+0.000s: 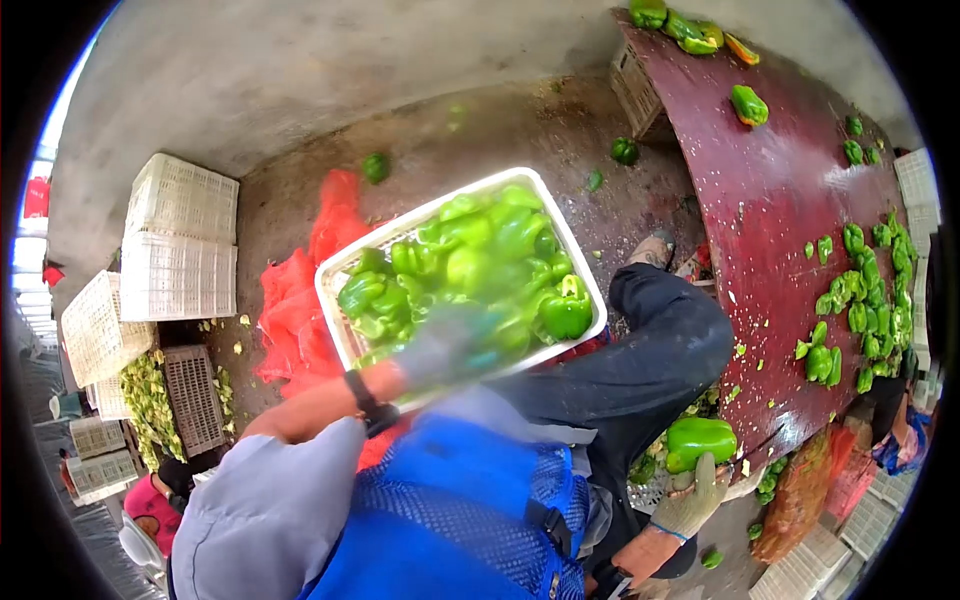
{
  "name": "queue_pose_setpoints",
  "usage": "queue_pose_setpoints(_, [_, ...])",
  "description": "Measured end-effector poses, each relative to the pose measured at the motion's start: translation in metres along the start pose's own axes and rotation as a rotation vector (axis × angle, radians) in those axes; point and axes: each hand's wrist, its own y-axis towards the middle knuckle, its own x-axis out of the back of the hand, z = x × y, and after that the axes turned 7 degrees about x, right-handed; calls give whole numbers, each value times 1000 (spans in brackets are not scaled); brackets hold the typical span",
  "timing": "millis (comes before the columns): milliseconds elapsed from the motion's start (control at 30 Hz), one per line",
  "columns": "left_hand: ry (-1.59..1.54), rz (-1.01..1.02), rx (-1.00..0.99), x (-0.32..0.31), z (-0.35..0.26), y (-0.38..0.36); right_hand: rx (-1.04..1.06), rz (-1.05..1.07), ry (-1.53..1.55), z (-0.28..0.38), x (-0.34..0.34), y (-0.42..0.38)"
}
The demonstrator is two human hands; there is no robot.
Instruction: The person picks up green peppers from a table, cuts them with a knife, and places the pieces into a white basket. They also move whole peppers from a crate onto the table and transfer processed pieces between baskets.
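Head view: left hand (450,345), blurred, grips one white crate (340,275) of green peppers at center; right hand (692,502), at five o'clock, closes around one green pepper (700,438) beside the red table (770,200).

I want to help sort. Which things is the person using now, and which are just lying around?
In use:
- white crate of green peppers, left hand on it
- big pepper in right hand

Lying about:
- stacked crates
- red sacks
- peppers on table
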Motion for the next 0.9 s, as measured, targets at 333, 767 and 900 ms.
queue_pose_setpoints(333, [-610,1,326,-45,27,-4,-113,-79,82,-5,15,0])
queue_pose_setpoints(767, [277,-228,36,-68,54,-23,-70,-71,98,-15,7,8])
queue_pose_setpoints(900, [330,-77,48,-102,39,3,-68,-51,99,-10,9,2])
